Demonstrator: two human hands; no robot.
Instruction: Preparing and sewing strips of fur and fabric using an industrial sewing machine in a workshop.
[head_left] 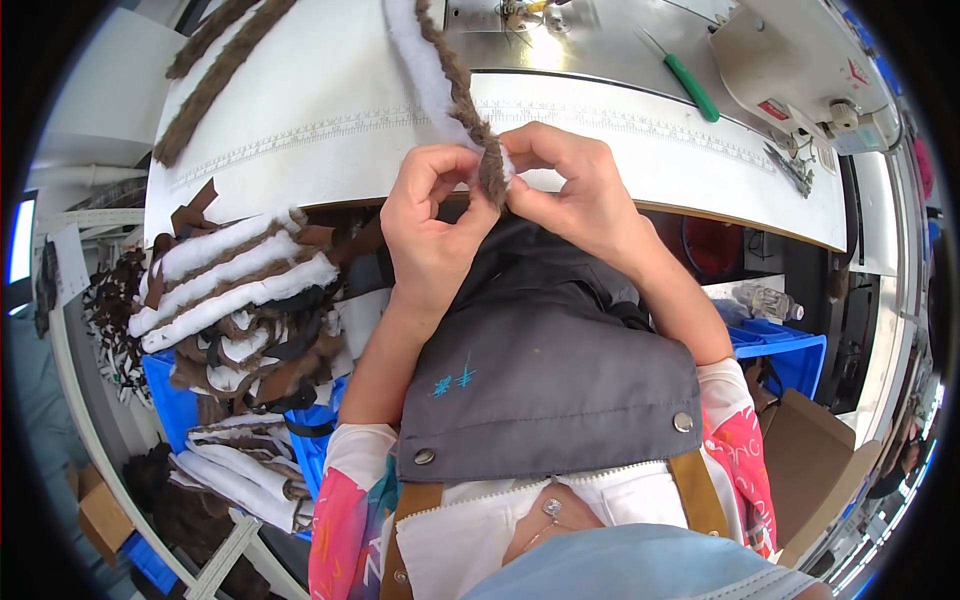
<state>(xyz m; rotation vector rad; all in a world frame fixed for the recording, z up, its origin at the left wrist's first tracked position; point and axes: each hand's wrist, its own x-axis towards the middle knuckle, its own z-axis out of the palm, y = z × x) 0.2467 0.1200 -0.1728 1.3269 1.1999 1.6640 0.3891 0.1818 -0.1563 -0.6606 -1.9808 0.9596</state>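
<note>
A long strip of brown fur with white fleecy backing [455, 85] runs down from the sewing table's far side to its front edge. Its near end hangs between my two hands, just over the edge. My left hand [437, 205] pinches the strip's end from the left, thumb and fingers pressed together. On the other side my right hand [570, 185] is closed on the same end, thumb below and fingers curled above. The fingertips partly hide the edges they grip.
A sewing machine [800, 65] stands at the far right. Near it lie a green-handled screwdriver [692, 88] and small metal snips [790, 168]. Brown fur strips [225, 80] rest at the table's left. Piled strips [235, 275] fill a blue bin [172, 395] at lower left.
</note>
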